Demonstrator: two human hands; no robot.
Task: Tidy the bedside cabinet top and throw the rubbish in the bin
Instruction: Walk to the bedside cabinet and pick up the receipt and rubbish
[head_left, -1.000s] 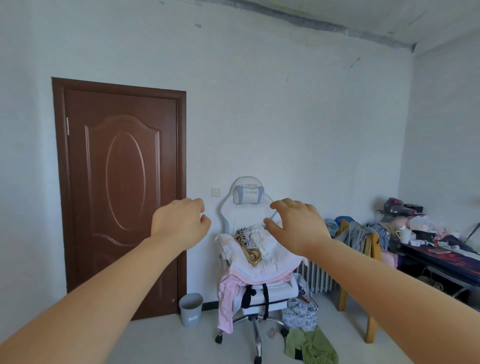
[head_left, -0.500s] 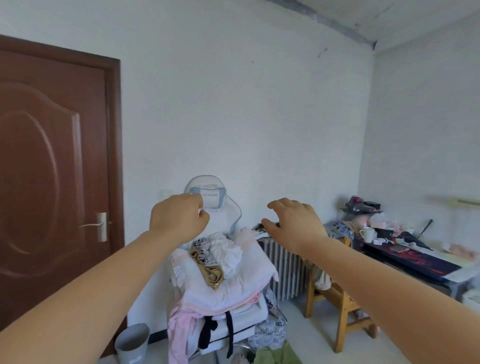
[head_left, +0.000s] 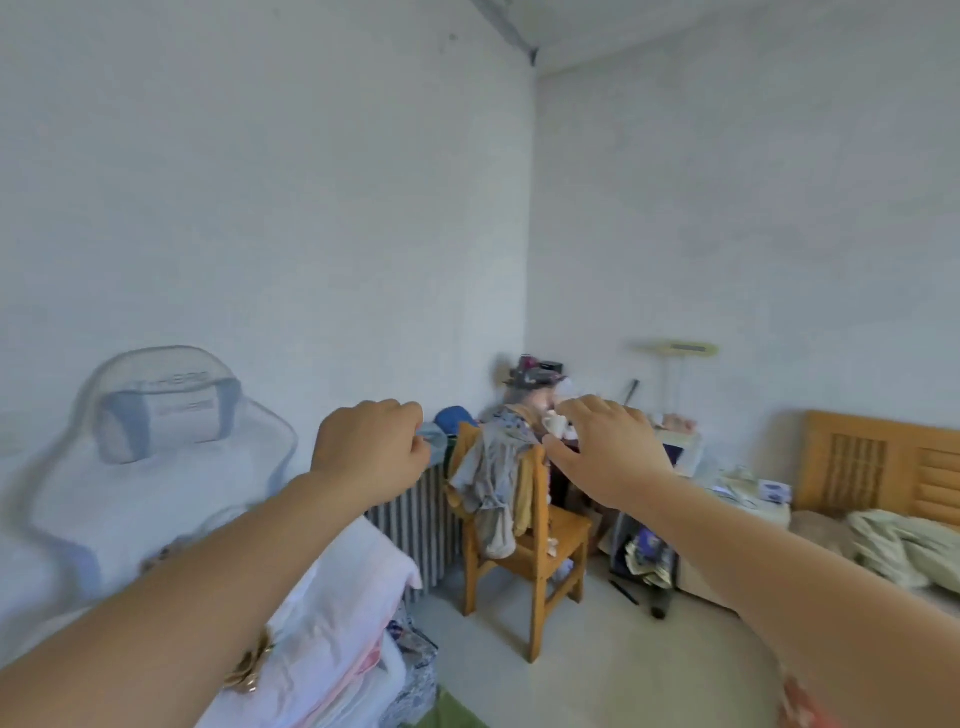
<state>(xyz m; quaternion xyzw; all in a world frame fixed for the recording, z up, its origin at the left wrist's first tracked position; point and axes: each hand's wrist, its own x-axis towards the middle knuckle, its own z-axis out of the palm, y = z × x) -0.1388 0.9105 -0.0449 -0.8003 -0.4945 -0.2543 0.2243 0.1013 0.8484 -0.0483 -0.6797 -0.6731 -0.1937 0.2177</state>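
Both my arms are stretched out in front of me at chest height. My left hand (head_left: 371, 447) is curled into a loose fist with nothing visible in it. My right hand (head_left: 605, 452) has its fingers bent and apart, palm down, holding nothing. Far right, the low bedside cabinet (head_left: 753, 512) stands beside the bed, partly hidden by my right forearm. Its top carries papers and a small box (head_left: 774, 491). No bin is in view.
A white gaming chair (head_left: 171, 415) piled with clothes fills the lower left. A wooden chair (head_left: 540, 551) draped with garments stands by a radiator (head_left: 415, 525). A cluttered desk (head_left: 675, 441), a bed with a wooden headboard (head_left: 883, 467) and bare floor (head_left: 597, 665) lie ahead.
The view has swung right: the brown door and the grey bin have left the frame, and the bed and bedside cabinet have come in. Both hands keep the same raised pose.
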